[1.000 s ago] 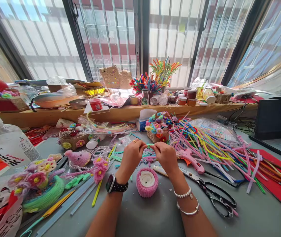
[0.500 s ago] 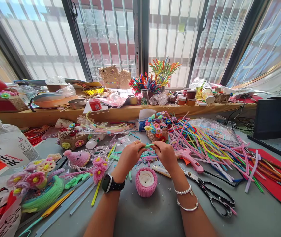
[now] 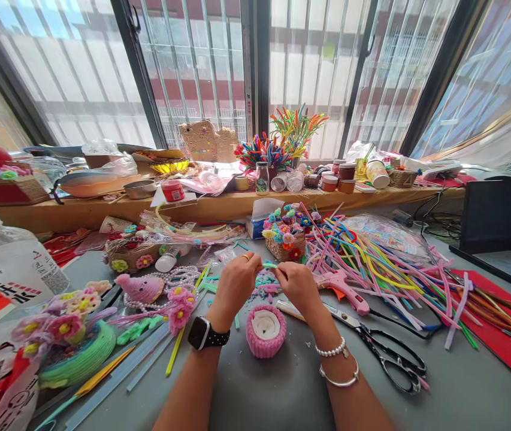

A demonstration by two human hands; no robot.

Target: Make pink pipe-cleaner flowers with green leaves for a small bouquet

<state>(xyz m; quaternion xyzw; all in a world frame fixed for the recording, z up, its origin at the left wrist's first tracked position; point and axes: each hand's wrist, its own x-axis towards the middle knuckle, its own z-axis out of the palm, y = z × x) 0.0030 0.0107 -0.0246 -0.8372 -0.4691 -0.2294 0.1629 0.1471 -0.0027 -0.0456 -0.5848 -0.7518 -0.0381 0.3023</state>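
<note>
Between my two hands a short green pipe cleaner (image 3: 269, 265) is held up, bent in a slight arc. My left hand (image 3: 238, 278) pinches its left end, and my right hand (image 3: 298, 284) pinches the right end. Below them on the grey table stands a small pink ribbed pot (image 3: 266, 332) with a white filling, apart from both hands. Small clipped bits of pipe cleaner (image 3: 266, 286) lie behind it. Black-handled scissors (image 3: 387, 353) rest to the right of my right forearm, close to a pink glue gun (image 3: 342, 290).
A heap of coloured pipe cleaners (image 3: 372, 257) spreads at the right, before a black laptop (image 3: 500, 221). Fuzzy flowers fill a small basket (image 3: 286, 245) behind my hands. At the left are a plastic bottle (image 3: 12, 257), a green ring-shaped piece (image 3: 79, 353) and clear glue sticks (image 3: 120, 371).
My hands have drawn slightly apart, and more of the green pipe cleaner shows between them, now arched. The pot and scissors stay where they were.
</note>
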